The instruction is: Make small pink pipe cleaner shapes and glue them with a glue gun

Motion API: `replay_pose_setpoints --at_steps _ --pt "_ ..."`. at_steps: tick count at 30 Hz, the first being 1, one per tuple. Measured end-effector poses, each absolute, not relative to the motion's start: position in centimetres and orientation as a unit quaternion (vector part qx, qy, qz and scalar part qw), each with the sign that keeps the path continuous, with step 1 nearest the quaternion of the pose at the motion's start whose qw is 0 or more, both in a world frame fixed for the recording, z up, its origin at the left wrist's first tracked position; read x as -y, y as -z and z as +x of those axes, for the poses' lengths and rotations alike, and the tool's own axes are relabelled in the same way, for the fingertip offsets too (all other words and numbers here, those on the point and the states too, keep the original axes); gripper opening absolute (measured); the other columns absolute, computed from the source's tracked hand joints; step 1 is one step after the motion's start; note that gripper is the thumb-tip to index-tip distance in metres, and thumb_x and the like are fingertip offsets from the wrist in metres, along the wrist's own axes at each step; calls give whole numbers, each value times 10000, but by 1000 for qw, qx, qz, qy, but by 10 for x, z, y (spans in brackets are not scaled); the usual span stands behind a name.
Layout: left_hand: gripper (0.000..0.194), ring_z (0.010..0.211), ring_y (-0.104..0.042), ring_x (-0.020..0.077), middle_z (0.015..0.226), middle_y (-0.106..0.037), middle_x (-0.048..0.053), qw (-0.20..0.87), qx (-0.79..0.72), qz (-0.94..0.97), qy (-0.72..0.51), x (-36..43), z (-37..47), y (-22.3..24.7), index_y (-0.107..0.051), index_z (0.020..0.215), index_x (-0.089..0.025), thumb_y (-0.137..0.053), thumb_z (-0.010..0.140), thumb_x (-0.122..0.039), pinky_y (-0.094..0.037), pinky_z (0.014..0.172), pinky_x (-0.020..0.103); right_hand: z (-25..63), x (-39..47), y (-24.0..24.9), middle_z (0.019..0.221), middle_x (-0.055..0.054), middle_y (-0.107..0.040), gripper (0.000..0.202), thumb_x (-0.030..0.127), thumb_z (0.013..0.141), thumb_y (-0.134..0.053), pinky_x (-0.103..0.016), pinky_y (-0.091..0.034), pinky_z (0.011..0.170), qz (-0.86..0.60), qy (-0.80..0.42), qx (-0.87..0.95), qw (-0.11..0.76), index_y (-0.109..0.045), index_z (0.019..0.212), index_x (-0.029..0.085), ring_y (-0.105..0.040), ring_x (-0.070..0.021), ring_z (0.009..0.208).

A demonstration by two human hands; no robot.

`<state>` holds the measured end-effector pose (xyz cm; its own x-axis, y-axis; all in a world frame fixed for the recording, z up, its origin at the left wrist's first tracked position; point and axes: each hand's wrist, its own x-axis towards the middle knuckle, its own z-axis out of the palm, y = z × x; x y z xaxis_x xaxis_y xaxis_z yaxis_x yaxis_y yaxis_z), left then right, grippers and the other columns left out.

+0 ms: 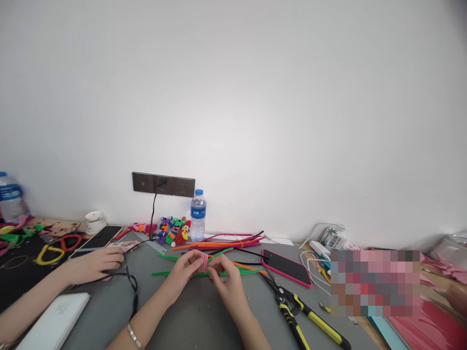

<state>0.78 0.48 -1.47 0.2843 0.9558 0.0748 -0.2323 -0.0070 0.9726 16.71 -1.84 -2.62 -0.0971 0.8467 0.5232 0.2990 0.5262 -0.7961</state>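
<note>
Between my two hands, over the grey mat (193, 316), is a small pink coiled piece (205, 263). My left hand (184, 272), on the arm with a silver bracelet, pinches its left side. The fingers of my right hand (226, 277) are bent together at its right side, and what they pinch is too small to make out. Green stems (160, 273) lie behind and under both hands. Farther back are orange and red stems (222, 244). Black-and-yellow pliers (292, 306) lie to the right of my right hand.
Another person's hand (97, 265) rests at the left near black cables (133, 287) and a white box (54, 321). A water bottle (198, 218) and small colourful figures (175, 231) stand by the wall. A pink-edged phone (286, 268) lies right of centre.
</note>
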Motion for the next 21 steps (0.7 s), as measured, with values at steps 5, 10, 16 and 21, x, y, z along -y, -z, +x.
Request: replay_pose_setpoints --at_steps 5,10,16,21 --pt "254 627 -461 122 691 -551 -14 608 -341 545 -466 -3 8 18 -649 802 -169 -691 776 -418 -386 618 226 166 12 35 699 34 -517 145 249 797 -627 -227 -417 554 -400 -351 624 572 -492 831 210 -480 -124 593" --pt "255 628 -450 130 667 -532 -15 586 -336 575 -462 -3 8 19 -646 756 -170 -666 795 -421 -375 621 230 166 12 34 687 19 -558 239 317 796 -649 -235 -426 554 -393 -373 620 567 -569 980 187 -499 -133 593" --pt "285 630 -457 133 669 -558 -5 563 -348 592 -460 -5 8 17 -691 770 -163 -663 785 -446 -369 620 228 166 12 32 749 -19 -609 225 371 830 -615 -238 -459 565 -386 -367 637 557 -645 942 178 -512 -141 629" --pt "299 802 -572 190 878 -667 51 582 -340 588 -447 -5 6 22 -702 948 -180 -690 771 -420 -439 708 258 165 13 28 767 -27 -613 269 434 812 -630 -247 -476 566 -399 -384 613 564 -622 886 176 -532 -149 634"
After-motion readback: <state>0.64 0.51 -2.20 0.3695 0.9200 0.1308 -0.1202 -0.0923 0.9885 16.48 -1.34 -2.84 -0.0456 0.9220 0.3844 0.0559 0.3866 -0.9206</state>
